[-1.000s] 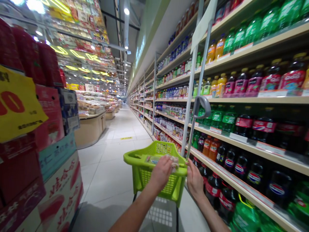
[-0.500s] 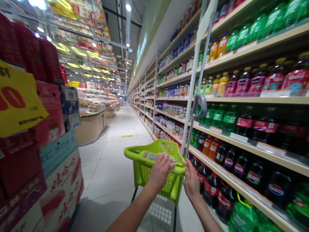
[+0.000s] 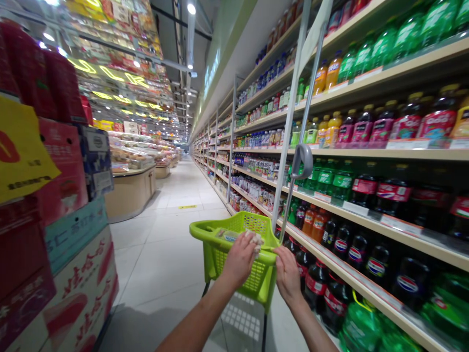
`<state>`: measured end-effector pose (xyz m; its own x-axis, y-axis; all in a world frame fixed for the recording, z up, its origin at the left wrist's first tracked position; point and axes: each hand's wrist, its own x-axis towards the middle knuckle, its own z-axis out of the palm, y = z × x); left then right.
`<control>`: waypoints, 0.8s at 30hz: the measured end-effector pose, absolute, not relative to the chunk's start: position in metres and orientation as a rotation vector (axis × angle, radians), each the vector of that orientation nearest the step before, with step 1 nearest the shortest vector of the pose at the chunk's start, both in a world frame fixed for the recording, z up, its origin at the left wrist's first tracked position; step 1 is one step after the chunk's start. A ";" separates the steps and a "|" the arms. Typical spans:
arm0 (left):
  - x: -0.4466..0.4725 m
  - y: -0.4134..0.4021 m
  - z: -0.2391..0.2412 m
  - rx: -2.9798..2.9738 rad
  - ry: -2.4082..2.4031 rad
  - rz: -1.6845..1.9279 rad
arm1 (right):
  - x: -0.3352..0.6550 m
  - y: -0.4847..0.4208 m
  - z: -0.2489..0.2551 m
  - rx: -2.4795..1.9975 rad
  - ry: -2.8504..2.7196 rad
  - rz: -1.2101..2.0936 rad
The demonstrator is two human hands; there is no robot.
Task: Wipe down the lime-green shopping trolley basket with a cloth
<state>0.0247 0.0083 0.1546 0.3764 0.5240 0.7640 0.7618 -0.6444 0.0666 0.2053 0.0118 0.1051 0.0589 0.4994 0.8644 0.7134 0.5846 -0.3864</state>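
Note:
A bright green plastic shopping cart (image 3: 234,244) stands in front of me on the tiled floor. My left hand (image 3: 240,256) is closed around a crumpled whitish cloth (image 3: 256,243), pressing it on the cart's near rim, beside a small label panel (image 3: 229,235). Curled at the right corner of that rim, my right hand (image 3: 287,274) grips the cart; its fingertips are partly hidden. A thin metal pole (image 3: 289,208) with a grey loop handle (image 3: 302,161) rises by this corner. I cannot tell whether the pole is fixed to the cart.
Shelves of drink bottles (image 3: 366,190) run close along the right side. Stacked cartons (image 3: 80,288) with a yellow price sign (image 3: 25,151) stand at the left. A rounded display counter (image 3: 132,193) lies farther ahead beside the long tiled aisle (image 3: 176,195).
The cartons and nearby shelves have shifted slightly left in view. My left hand and the cloth have slid a little left on the rim; my right hand stays at the corner.

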 end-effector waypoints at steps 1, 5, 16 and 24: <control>0.030 0.007 0.154 -2.397 -1.063 -1.110 | 0.207 0.012 0.106 -1.040 -1.601 -0.223; 0.006 0.018 0.153 -2.336 -1.171 -1.147 | 0.215 0.009 0.111 -1.025 -1.664 -0.211; 0.041 0.016 0.142 -2.384 -1.091 -1.121 | 0.208 0.010 0.112 -1.065 -1.606 -0.180; -0.034 0.040 0.146 -2.068 -1.521 -1.315 | 0.206 0.009 0.128 -1.205 -1.767 -0.306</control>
